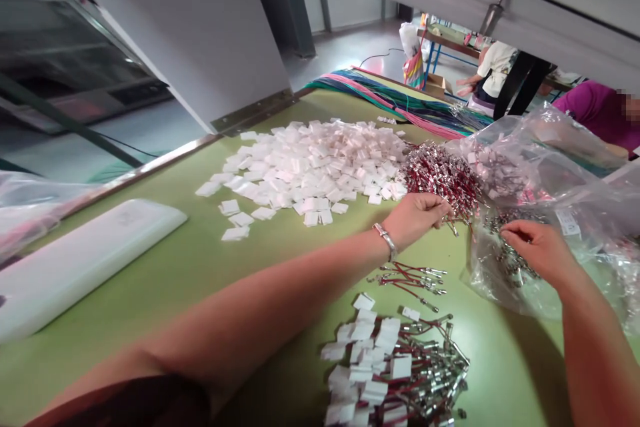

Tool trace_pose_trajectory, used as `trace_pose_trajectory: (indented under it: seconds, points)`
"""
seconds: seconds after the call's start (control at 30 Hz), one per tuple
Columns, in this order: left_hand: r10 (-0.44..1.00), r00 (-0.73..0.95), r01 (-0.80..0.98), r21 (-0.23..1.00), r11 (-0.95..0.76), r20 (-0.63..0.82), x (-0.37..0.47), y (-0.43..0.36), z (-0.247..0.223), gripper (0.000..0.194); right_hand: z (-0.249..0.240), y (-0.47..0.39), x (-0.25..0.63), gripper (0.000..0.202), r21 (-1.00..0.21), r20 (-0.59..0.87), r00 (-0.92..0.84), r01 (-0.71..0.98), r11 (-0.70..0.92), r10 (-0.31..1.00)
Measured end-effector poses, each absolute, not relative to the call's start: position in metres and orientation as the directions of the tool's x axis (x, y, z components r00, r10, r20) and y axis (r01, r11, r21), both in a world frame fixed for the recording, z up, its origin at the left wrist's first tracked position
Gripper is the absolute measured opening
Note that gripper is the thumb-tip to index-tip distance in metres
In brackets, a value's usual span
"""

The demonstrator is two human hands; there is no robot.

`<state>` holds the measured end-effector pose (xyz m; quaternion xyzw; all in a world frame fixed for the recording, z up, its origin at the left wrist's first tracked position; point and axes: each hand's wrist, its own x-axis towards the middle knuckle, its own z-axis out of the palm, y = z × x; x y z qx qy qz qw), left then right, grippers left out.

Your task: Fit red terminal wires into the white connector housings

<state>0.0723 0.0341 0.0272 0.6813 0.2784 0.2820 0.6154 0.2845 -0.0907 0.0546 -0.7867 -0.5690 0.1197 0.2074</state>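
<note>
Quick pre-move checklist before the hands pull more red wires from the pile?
1. Left hand at the loose red wire pile: ok.
2. Right hand on the clear plastic bag: ok.
3. What either hand grips: cannot tell, fingertips hidden.
4. White plastic pieces heaped within reach on the green table: ok.
5. Finished bundle lies apart from the loose wires: ok.
</note>
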Motion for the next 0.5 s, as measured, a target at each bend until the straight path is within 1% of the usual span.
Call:
trace_pose_trajectory:
  seconds: [0.03, 0.1, 0.17, 0.27, 0.33, 0.5]
  points:
    - [0.741, 0.671, 0.068, 0.993, -0.1, 0.029, 0.072, 0.036, 0.027, 0.024, 0.054, -0.092, 0.295, 0.022, -0.341, -0.028, 0.324, 0.886, -0.314, 0.946]
    - [0.751, 0.66, 0.147, 0.981, -0.123, -0.005, 0.072, 0.038, 0.026, 0.023, 0.048, -0.092, 0.305, 0.022, -0.147, -0.159, 0.336, 0.922, -0.358, 0.929]
    - [0.74, 0.67, 0.218, 0.969, -0.119, -0.06, 0.073, 0.038, 0.025, 0.024, 0.04, -0.089, 0.303, 0.02, -0.021, -0.241, 0.355, 0.928, -0.371, 0.903]
    - [0.712, 0.695, 0.264, 0.956, -0.124, -0.099, 0.073, 0.036, 0.026, 0.03, 0.031, -0.084, 0.292, 0.017, 0.102, -0.293, 0.357, 0.934, -0.342, 0.887]
    - [0.698, 0.711, 0.263, 0.954, -0.145, -0.09, 0.073, 0.035, 0.027, 0.034, 0.028, -0.081, 0.286, 0.018, 0.149, -0.291, 0.349, 0.936, -0.318, 0.891]
    - [0.704, 0.708, 0.227, 0.961, -0.16, -0.05, 0.072, 0.035, 0.026, 0.036, 0.027, -0.08, 0.278, 0.026, 0.229, -0.184, 0.375, 0.915, -0.331, 0.909]
